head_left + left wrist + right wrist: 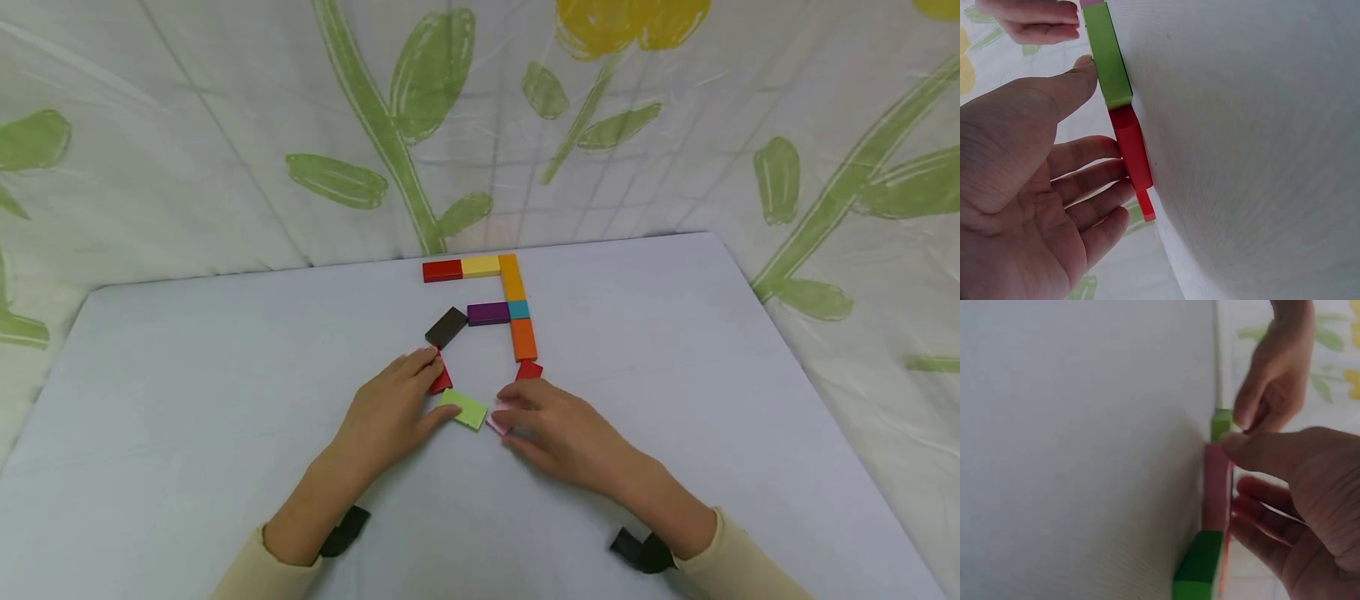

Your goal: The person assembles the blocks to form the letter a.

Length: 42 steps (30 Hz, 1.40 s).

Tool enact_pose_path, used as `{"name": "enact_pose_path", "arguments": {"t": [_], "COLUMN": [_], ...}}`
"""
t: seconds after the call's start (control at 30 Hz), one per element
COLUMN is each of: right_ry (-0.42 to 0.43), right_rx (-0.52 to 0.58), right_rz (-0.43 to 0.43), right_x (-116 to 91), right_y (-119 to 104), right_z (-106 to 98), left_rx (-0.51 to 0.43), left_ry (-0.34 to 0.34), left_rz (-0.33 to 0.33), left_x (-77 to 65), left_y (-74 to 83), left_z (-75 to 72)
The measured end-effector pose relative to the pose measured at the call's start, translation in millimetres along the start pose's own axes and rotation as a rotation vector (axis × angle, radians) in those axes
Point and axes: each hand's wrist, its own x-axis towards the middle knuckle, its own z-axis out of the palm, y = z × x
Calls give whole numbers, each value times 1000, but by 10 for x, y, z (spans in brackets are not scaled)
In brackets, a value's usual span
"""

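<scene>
Flat coloured blocks lie in a joined figure on a white tabletop. My left hand lies at its left side, fingers on a red block and thumb tip against a light green block. Opposite it, my right hand pinches a pink block between thumb and fingers, right beside the light green one. In the right wrist view a dark green block adjoins the pink one; the hand hides it from the head view. Another red block shows just above the right fingers.
Farther up stand a black block, a purple block, a teal block and an orange block. A yellow-orange block, a yellow block and a red block reach near the table's back edge, before a leaf-patterned curtain.
</scene>
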Motion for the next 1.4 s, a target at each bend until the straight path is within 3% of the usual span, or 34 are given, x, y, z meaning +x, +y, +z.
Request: {"name": "enact_pose_path", "arguments": {"t": [0.2, 0.6, 1.4], "right_ry": [-92, -110, -124], "right_rx": [-39, -201, -94], "right_rz": [-50, -22, -40], "right_x": [11, -35, -39], "right_y": [8, -141, -25], "right_z": [-69, -41, -90], "left_rx": [1, -2, 4], "left_ry": [-7, -6, -5], "left_rz": [-8, -6, -20], "left_x": [-4, 5, 24], "left_y": [6, 30, 20], "left_z": [-7, -9, 5]}}
